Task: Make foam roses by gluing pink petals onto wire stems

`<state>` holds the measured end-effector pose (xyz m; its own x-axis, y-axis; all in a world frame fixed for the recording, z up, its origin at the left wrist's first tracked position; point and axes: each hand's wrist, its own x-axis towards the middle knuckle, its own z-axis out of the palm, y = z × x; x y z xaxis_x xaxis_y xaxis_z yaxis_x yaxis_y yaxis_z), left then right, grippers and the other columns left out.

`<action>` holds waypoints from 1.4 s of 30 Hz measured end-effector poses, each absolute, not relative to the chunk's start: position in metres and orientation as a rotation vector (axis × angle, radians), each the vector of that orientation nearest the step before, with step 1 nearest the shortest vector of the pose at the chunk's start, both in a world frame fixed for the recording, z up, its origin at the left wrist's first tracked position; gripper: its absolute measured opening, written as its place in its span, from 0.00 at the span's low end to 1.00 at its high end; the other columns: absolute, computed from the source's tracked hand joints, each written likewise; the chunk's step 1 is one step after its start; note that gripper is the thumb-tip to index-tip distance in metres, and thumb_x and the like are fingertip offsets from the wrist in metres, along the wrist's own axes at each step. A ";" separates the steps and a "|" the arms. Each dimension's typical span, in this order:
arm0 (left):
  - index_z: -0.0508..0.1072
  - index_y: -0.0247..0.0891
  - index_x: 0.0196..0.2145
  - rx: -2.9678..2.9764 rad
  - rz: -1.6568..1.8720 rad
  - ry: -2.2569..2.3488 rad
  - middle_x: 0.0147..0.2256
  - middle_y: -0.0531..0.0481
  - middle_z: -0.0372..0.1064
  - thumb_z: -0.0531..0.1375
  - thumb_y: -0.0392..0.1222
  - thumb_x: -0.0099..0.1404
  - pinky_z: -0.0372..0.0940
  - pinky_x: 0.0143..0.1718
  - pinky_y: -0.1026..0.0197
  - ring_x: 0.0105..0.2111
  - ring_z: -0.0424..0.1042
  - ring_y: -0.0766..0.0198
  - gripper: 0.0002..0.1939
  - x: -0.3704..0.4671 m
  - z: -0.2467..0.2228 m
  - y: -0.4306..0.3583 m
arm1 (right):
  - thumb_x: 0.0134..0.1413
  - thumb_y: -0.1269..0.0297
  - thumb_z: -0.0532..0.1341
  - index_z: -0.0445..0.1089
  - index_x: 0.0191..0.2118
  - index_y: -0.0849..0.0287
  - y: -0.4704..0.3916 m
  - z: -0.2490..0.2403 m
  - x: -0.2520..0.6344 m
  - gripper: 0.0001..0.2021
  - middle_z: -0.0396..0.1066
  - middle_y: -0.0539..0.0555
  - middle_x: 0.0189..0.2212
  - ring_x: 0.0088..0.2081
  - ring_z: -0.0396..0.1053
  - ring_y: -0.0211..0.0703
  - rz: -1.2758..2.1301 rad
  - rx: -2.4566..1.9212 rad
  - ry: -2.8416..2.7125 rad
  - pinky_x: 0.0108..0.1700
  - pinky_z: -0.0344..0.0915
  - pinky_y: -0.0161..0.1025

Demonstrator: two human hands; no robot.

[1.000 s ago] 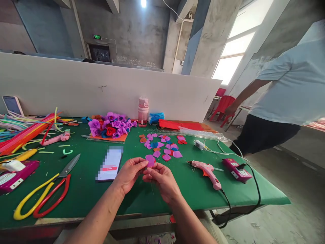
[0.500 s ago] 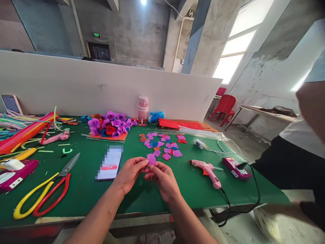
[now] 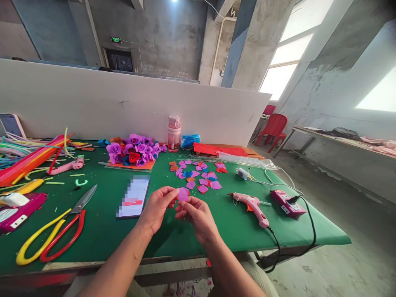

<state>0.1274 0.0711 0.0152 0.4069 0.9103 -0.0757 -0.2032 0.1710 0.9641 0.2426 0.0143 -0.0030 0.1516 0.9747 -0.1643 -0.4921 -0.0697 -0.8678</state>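
A small purple petal (image 3: 183, 194) is pinched between my two hands above the green table (image 3: 105, 243). My left hand (image 3: 160, 206) grips its left edge with thumb and forefinger. At its lower right, my right hand (image 3: 198, 216) holds it in a pinch, with a thin wire just visible below the fingers. Beyond my hands lie scattered loose petals (image 3: 215, 185) in purple, red, orange and blue. A bunch of finished flowers (image 3: 141, 148), mostly purple, rests at the back on orange paper.
A phone (image 3: 134, 198) and large scissors (image 3: 84, 199) lie left of my hands. To the right are a pink glue gun (image 3: 252, 205), a power strip (image 3: 286, 204) and cables. Behind stand a pink bottle (image 3: 174, 134) and a white board (image 3: 148, 101).
The person at the right edge has moved out of view, showing more of the far table. My hands keep their pinch on the purple petal, which has shifted slightly left.
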 end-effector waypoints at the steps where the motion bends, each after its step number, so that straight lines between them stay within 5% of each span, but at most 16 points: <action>1: 0.71 0.34 0.22 1.112 0.903 0.794 0.22 0.53 0.65 0.63 0.47 0.52 0.56 0.26 0.66 0.23 0.61 0.70 0.12 0.127 0.015 0.071 | 0.39 0.60 0.69 0.69 0.26 0.64 0.014 -0.003 0.243 0.13 0.73 0.52 0.22 0.19 0.69 0.34 1.357 -0.974 -0.629 0.27 0.66 0.32; 18: 0.77 0.33 0.24 0.917 0.777 0.716 0.21 0.50 0.69 0.70 0.41 0.45 0.59 0.25 0.66 0.22 0.63 0.70 0.10 0.128 0.016 0.069 | 0.40 0.63 0.69 0.72 0.30 0.66 0.014 -0.004 0.247 0.12 0.73 0.53 0.23 0.20 0.69 0.33 1.547 -0.811 -0.502 0.28 0.68 0.32; 31: 0.75 0.33 0.22 0.981 0.894 0.775 0.22 0.52 0.68 0.69 0.42 0.44 0.57 0.26 0.66 0.23 0.62 0.70 0.10 0.133 0.012 0.066 | 0.42 0.58 0.67 0.72 0.29 0.63 0.013 -0.002 0.242 0.13 0.74 0.53 0.23 0.21 0.70 0.36 1.170 -1.041 -0.811 0.29 0.67 0.33; 42: 0.76 0.33 0.24 1.087 0.827 0.726 0.23 0.51 0.66 0.67 0.46 0.48 0.56 0.28 0.65 0.24 0.59 0.71 0.12 0.120 0.018 0.076 | 0.40 0.58 0.68 0.72 0.26 0.63 0.012 0.001 0.245 0.13 0.74 0.52 0.21 0.19 0.69 0.35 1.251 -1.028 -0.749 0.27 0.67 0.33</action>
